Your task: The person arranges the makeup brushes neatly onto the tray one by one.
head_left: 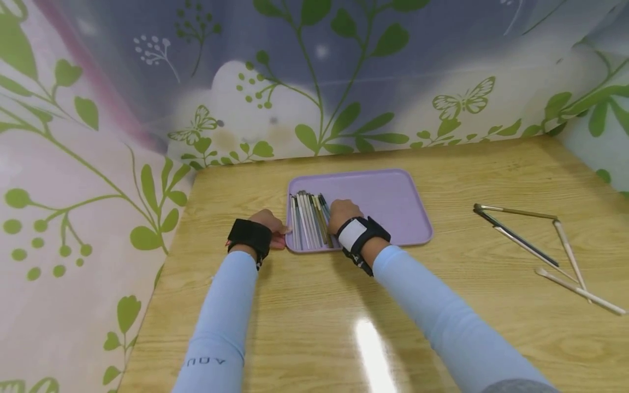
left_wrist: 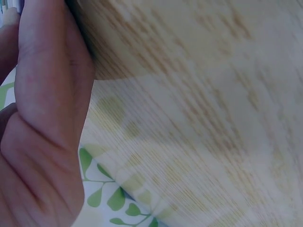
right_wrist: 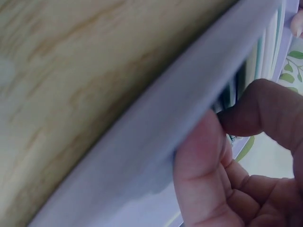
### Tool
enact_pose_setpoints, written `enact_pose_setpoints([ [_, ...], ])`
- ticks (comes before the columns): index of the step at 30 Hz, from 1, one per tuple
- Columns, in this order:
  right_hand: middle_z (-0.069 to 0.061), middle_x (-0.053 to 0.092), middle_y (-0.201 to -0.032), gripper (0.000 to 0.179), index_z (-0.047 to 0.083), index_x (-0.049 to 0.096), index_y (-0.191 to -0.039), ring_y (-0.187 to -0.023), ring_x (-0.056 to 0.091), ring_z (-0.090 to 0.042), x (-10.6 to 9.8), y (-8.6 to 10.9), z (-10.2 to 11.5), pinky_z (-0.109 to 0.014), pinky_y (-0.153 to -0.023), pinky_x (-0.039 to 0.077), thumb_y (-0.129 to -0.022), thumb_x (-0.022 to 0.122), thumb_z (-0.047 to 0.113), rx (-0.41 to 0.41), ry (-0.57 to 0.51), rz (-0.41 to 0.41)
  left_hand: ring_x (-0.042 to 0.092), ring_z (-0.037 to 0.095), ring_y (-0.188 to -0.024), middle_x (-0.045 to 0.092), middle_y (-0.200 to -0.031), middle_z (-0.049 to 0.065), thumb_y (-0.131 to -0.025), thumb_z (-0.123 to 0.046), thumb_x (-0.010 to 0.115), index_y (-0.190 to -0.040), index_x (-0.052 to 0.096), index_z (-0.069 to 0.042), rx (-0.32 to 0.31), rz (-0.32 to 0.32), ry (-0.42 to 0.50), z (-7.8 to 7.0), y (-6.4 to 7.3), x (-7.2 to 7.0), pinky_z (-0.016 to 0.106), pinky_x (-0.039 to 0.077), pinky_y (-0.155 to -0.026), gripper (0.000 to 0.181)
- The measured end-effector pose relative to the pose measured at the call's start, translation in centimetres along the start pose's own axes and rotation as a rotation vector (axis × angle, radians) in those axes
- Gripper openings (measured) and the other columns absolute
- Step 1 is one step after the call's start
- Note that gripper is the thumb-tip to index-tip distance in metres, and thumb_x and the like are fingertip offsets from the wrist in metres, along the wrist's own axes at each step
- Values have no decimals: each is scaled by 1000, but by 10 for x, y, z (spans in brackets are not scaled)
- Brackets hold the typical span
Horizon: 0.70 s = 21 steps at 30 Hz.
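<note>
A lilac tray (head_left: 388, 204) lies on the wooden table, with a row of slim makeup brushes (head_left: 306, 218) side by side at its left end. My left hand (head_left: 269, 222) grips the tray's left edge near the front corner; in the left wrist view, the hand (left_wrist: 47, 113) fills the left side and little of the tray shows. Over the right end of the row, my right hand (head_left: 344, 214) has its fingers curled down. In the right wrist view its thumb and forefinger (right_wrist: 258, 106) meet at a dark brush just inside the rim, mostly hidden by the fingers.
Several loose brushes (head_left: 521, 243) lie on the table to the right, some crossing each other. The table (head_left: 304, 316) meets a wall covering (head_left: 275, 109) printed with leaves and butterflies at the back and sides.
</note>
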State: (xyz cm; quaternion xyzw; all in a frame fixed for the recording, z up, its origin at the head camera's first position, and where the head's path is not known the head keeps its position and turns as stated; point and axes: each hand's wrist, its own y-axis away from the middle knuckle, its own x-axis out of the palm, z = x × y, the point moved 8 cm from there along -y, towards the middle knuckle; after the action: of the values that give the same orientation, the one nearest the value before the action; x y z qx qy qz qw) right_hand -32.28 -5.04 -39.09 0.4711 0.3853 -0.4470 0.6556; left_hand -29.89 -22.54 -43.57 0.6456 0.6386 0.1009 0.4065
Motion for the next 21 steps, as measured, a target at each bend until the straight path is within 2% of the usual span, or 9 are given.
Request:
enact_pose_setpoints([
  [3, -7, 58, -70, 9, 6, 58, -70, -61, 54, -19, 0, 0, 0, -27, -42, 44, -72, 60, 15, 0, -4, 7, 55, 15, -45, 55, -53, 7, -76, -9, 61, -81, 55, 2, -1, 0, 6, 0, -1, 0, 30, 54, -55, 13],
  [7, -5, 57, -67, 11, 8, 56, -64, -60, 53, -18, -3, 0, 1, -26, -43, 43, -71, 61, 15, -9, -12, -5, 55, 14, -45, 55, -53, 7, -76, -8, 61, -82, 55, 2, 11, 2, 8, -1, -2, -2, 29, 54, -55, 13],
  [10, -3, 53, -59, 21, 9, 50, -57, -53, 51, -16, -6, 2, -1, -24, -40, 41, -70, 64, 18, -63, -53, -31, 55, 14, -45, 55, -53, 7, -77, -8, 60, -80, 54, 2, 14, 6, 10, -2, -1, -2, 28, 54, -53, 13],
  [13, -2, 53, -48, 28, 7, 52, -52, -41, 49, -14, -13, 10, -15, -21, -36, 40, -71, 63, 24, -123, -147, -71, 55, 14, -45, 55, -52, 7, -78, -8, 59, -80, 54, 2, 9, 13, 17, -1, 3, -1, 28, 54, -52, 12],
  [15, -4, 55, -45, 29, 5, 56, -52, -38, 49, -13, -22, 20, -36, -21, -36, 40, -71, 61, 27, -159, -196, -112, 55, 14, -45, 55, -53, 7, -77, -8, 60, -81, 55, 3, 6, 15, 20, -1, 6, 1, 29, 54, -54, 12],
  [17, -5, 58, -51, 27, 5, 60, -57, -42, 50, -14, -35, 34, -68, -21, -40, 40, -71, 59, 28, -180, -198, -176, 55, 14, -46, 56, -54, 7, -77, -8, 60, -84, 56, 3, 15, 17, 15, -2, 9, 1, 30, 54, -56, 13],
  [19, -6, 60, -58, 24, 4, 61, -64, -47, 50, -14, -48, 50, -108, -21, -42, 39, -71, 59, 27, -178, -160, -236, 56, 14, -46, 56, -54, 7, -77, -8, 60, -83, 56, 3, 26, 13, 10, -2, 10, -1, 30, 54, -57, 14],
  [21, -6, 57, -60, 21, 3, 59, -67, -50, 47, -14, -57, 72, -161, -21, -41, 36, -72, 58, 24, -126, -103, -271, 56, 13, -46, 56, -54, 6, -77, -9, 61, -82, 56, 2, 27, 17, 0, -1, 9, 1, 29, 54, -56, 14],
])
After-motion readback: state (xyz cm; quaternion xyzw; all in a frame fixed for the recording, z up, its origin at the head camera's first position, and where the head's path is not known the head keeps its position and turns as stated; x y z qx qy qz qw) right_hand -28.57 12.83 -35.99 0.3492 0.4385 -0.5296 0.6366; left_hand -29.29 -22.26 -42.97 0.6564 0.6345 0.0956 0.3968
